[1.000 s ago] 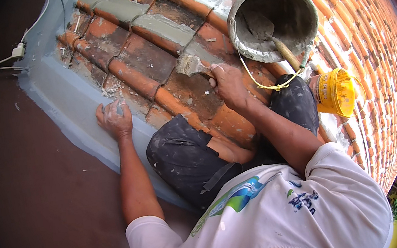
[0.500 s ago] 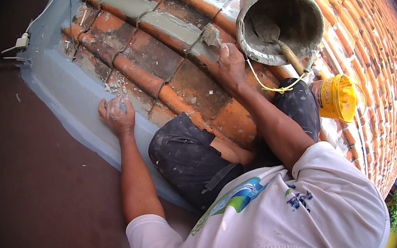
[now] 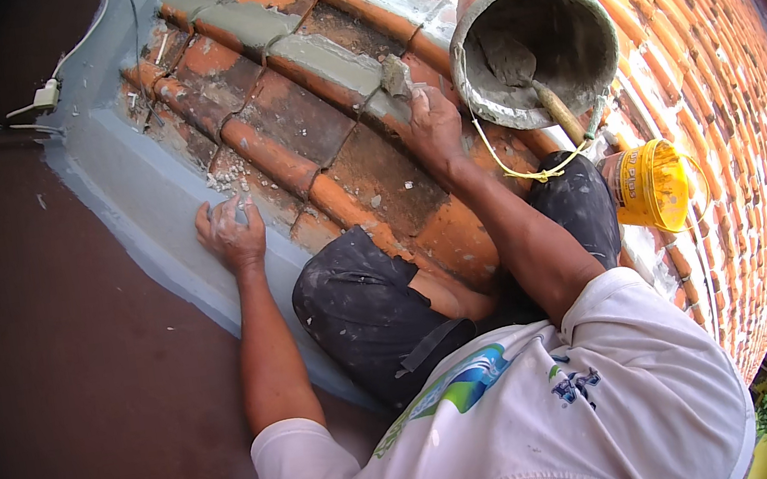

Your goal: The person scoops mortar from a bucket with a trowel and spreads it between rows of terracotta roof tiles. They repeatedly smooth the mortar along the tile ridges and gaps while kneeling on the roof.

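Note:
My right hand is closed round a small putty knife, its blade coated in grey mortar. That blade is at the lower end of a smooth band of wet mortar running along a ridge of the roof tiles. The fist hides the handle. To the left, my left hand rests on a grey-coated strip along the brown wall, fingers bent and apart, holding nothing. Crumbs of mortar lie just beyond its fingertips. Beside my right hand stands a mortar-crusted bucket, with a wooden-handled trowel inside.
A yellow pail stands to the right of my knee. Orange clay tiles slope in rows under and around me. The brown wall fills the left side, with a white cable connector near its top. A yellow cord hangs from the bucket.
The putty knife and my right hand have shifted slightly left along the mortar band. My left hand stays on the grey strip. The whole view has moved a little.

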Demonstrator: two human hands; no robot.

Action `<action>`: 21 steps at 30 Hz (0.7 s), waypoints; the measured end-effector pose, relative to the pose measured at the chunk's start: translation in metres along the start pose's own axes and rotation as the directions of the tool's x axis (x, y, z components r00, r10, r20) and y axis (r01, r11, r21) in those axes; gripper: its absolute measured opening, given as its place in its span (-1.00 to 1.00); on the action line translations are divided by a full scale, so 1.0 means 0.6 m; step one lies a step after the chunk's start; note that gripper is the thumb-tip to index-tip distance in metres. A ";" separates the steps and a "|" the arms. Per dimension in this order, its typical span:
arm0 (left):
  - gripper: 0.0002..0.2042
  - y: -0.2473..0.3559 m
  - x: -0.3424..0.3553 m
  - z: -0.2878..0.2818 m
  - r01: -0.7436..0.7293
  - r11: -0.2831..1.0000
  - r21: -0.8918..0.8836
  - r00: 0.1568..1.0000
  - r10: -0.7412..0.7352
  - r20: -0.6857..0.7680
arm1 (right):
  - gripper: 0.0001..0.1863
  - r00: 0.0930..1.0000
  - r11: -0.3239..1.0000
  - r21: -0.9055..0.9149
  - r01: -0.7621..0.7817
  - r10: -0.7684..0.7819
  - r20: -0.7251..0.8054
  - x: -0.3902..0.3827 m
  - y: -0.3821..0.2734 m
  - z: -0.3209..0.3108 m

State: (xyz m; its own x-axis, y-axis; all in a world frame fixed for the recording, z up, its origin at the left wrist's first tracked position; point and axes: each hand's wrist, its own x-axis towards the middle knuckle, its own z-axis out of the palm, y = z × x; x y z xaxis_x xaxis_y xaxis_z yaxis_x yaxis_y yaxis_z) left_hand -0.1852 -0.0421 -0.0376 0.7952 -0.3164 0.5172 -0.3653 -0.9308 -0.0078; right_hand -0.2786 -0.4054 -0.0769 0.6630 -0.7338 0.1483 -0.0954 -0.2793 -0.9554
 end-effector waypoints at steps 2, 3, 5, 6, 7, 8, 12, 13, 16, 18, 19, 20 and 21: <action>-0.79 0.000 -0.002 0.000 0.001 1.000 -0.006 1.000 -0.001 -0.004 | -0.59 0.996 1.000 0.017 -0.018 0.017 0.084 -0.015 -0.017 -0.020; -0.79 0.000 -0.003 0.001 -0.001 1.000 -0.008 1.000 0.001 -0.006 | -0.58 0.994 0.999 0.015 -0.047 0.045 0.103 -0.022 -0.023 -0.032; -0.79 0.000 -0.004 0.000 -0.004 1.000 0.003 1.000 0.004 0.001 | -0.58 0.971 0.984 -0.029 -0.176 0.179 0.160 -0.025 -0.028 -0.047; -0.79 0.000 -0.004 0.000 0.000 1.000 0.014 1.000 0.000 0.005 | -0.59 0.991 0.995 0.037 -0.091 0.087 0.106 -0.021 -0.028 -0.050; -0.80 0.000 -0.005 0.000 -0.013 1.000 0.023 1.000 0.013 0.001 | -0.59 0.996 0.996 0.059 -0.072 0.068 0.066 -0.015 -0.027 -0.048; -0.80 0.000 -0.006 0.000 -0.008 1.000 0.026 1.000 0.007 0.010 | -0.59 0.998 0.995 0.079 -0.053 0.052 0.024 -0.008 -0.026 -0.044; -0.80 -0.002 -0.003 0.004 -0.011 1.000 0.020 1.000 0.011 -0.010 | -0.63 0.973 0.978 0.028 -0.205 0.201 0.113 0.002 -0.036 -0.013; -0.80 -0.003 -0.004 0.005 -0.016 1.000 0.013 1.000 0.016 -0.008 | -0.63 0.981 0.985 0.054 -0.161 0.154 0.116 -0.009 -0.043 -0.011; -0.80 -0.005 -0.005 0.007 -0.018 1.000 0.010 1.000 0.018 0.001 | -0.67 0.948 0.976 0.026 -0.218 0.206 0.245 -0.065 -0.067 -0.040; -0.80 -0.005 -0.005 0.006 -0.024 1.000 0.019 1.000 0.024 -0.008 | -0.70 0.969 0.999 -0.025 -0.048 0.052 0.241 -0.100 -0.077 -0.068; -0.80 -0.004 -0.006 0.005 -0.020 0.999 0.030 1.000 0.020 -0.010 | -0.71 0.966 0.994 -0.019 0.106 -0.098 0.241 -0.107 -0.076 -0.077; -0.79 -0.004 -0.006 0.003 -0.010 1.000 0.024 1.000 0.010 -0.008 | -0.73 0.961 0.965 -0.198 0.174 -0.123 0.246 -0.105 -0.073 -0.086; -0.79 -0.003 -0.006 0.002 -0.005 1.000 0.022 1.000 0.006 -0.003 | -0.73 0.963 0.951 -0.249 0.183 -0.122 0.241 -0.099 -0.068 -0.090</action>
State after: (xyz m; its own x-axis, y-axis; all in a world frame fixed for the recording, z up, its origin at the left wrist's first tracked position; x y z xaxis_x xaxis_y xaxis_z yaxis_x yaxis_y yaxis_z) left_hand -0.1871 -0.0394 -0.0405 0.7919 -0.3211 0.5194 -0.3590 -0.9329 -0.0294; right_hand -0.3541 -0.3840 -0.0328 0.8291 -0.5231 0.1976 -0.1545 -0.5539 -0.8181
